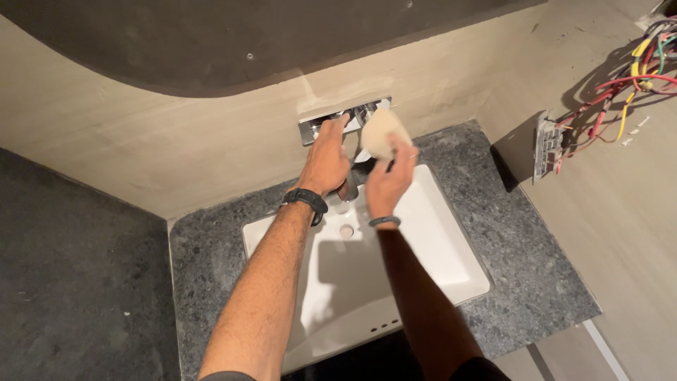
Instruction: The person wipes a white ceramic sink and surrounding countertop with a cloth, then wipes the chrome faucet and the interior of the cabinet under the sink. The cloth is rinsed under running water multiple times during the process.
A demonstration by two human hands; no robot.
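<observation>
Beige cloth [381,132] in right hand [386,185], left hand [326,164] on chrome wall faucet [343,120]

Your left hand [326,161] gripped the chrome wall faucet [343,121]; your right hand [387,182] pressed a beige sponge [381,131] beside it, above the white rectangular sink [444,243].

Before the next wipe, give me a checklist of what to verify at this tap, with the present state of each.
1. Left hand steadying the chrome wall tap: ok, fingers on it.
2. Right hand gripping the cream cloth: ok, pinched.
3. Cloth against the tap: ok, pressed beside it.
4. Water off: cannot tell, spout hidden behind the hands.
5. White sink free of objects: ok, only the drain shows.
6. Loose wires on the right wall away from both hands: ok.
</observation>
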